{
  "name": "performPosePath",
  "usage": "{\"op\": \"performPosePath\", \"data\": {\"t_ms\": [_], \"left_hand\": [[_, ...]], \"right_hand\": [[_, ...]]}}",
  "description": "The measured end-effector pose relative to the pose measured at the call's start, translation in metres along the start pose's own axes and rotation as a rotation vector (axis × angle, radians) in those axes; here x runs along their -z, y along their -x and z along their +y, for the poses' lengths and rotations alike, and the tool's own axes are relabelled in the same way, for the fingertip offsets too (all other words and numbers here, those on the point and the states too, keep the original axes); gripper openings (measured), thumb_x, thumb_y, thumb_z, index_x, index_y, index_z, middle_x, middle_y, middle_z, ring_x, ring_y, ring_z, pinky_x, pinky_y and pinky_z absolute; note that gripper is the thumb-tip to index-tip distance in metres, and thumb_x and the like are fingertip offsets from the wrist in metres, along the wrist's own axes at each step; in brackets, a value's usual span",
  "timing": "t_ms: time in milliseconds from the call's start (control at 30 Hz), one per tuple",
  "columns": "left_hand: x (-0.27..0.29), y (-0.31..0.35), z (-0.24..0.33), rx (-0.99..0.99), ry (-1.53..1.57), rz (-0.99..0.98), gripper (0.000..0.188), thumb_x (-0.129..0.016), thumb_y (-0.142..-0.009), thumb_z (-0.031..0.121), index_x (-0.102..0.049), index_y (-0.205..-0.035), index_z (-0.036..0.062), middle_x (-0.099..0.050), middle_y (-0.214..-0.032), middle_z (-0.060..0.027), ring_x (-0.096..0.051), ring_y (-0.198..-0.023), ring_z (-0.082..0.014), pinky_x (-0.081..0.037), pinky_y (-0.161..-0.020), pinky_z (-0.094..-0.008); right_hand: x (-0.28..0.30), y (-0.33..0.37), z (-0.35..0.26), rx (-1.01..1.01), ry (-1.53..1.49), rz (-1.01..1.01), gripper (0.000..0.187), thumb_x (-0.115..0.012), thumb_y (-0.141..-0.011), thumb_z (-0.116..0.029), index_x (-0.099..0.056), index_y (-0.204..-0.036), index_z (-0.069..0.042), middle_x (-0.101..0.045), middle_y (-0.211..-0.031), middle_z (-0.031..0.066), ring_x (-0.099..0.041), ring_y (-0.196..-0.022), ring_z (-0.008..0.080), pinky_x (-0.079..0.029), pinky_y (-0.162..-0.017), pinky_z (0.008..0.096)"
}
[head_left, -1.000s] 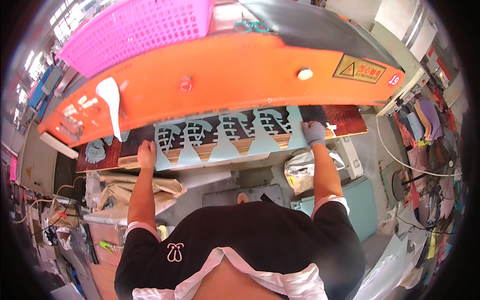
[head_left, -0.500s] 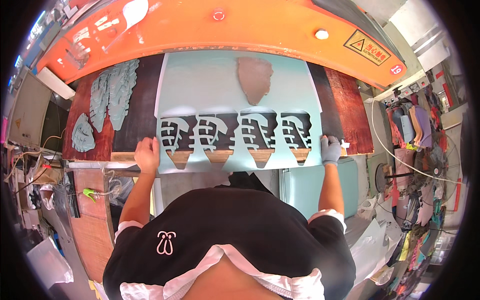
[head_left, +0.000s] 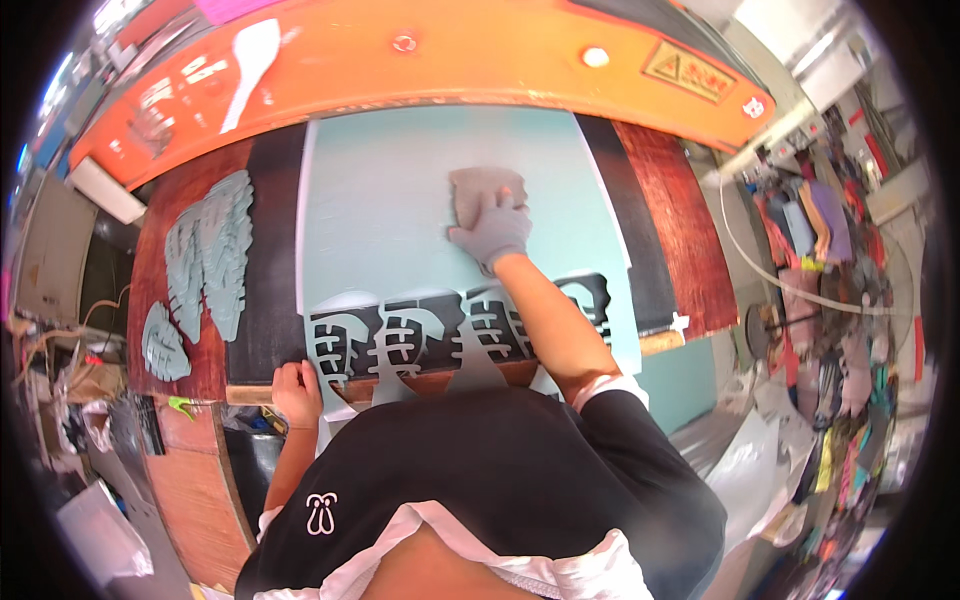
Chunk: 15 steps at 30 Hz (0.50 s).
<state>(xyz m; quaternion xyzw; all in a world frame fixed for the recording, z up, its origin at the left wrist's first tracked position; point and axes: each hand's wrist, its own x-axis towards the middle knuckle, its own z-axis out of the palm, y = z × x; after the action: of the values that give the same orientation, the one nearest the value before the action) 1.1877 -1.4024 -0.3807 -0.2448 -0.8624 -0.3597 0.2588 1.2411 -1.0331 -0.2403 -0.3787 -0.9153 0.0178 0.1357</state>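
A pale green sheet (head_left: 375, 220) lies on a dark board, with a row of cutouts (head_left: 415, 335) along its near end. Narrow jagged strips of the sheet cross these openings. My right hand (head_left: 497, 230), in a grey glove, rests with spread fingers on a greyish-brown flat piece (head_left: 468, 185) on top of the sheet. Its lower part is hidden under the hand. My bare left hand (head_left: 297, 393) is closed at the sheet's near left edge, by the board's front edge. My body hides the sheet's near edge.
Several cut green pieces with toothed edges (head_left: 225, 260) lie on the reddish board at left. An orange machine beam (head_left: 340, 65) spans the far side. A pale cable (head_left: 760, 265) hangs at right. Hanging coloured scraps (head_left: 825, 230) and a fan (head_left: 765, 330) stand beyond it.
My right hand has left the sheet's right edge and reached inward onto the greyish-brown piece. My left hand stays at the left edge. The view has shifted and my body leans closer.
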Motion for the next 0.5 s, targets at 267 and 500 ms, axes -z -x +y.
{"op": "performPosePath", "data": {"t_ms": [267,500], "left_hand": [[-0.002,0.005,-0.011,0.006,-0.003,-0.018,0.02,-0.056,-0.087,0.015,-0.051,-0.07,0.0054,-0.05,-0.065,-0.0129,-0.05,-0.063,-0.0325,-0.039,-0.057,-0.0437],[-0.001,0.005,-0.011,0.021,0.009,-0.032,0.02,-0.054,-0.088,0.015,-0.05,-0.07,0.0053,-0.051,-0.066,-0.013,-0.05,-0.064,-0.0329,-0.039,-0.057,-0.0437]], "right_hand": [[0.018,-0.013,0.025,0.047,-0.644,-0.001,0.084,-0.074,-0.061,-0.041,-0.043,-0.13,-0.004,-0.044,-0.129,0.0194,-0.049,-0.11,0.0332,-0.044,-0.09,0.0399],[0.03,-0.03,0.122,-0.012,-1.227,0.021,0.083,-0.075,-0.06,-0.033,-0.044,-0.129,0.0,-0.046,-0.125,0.0204,-0.057,-0.1,0.0342,-0.046,-0.089,0.0373]]}}
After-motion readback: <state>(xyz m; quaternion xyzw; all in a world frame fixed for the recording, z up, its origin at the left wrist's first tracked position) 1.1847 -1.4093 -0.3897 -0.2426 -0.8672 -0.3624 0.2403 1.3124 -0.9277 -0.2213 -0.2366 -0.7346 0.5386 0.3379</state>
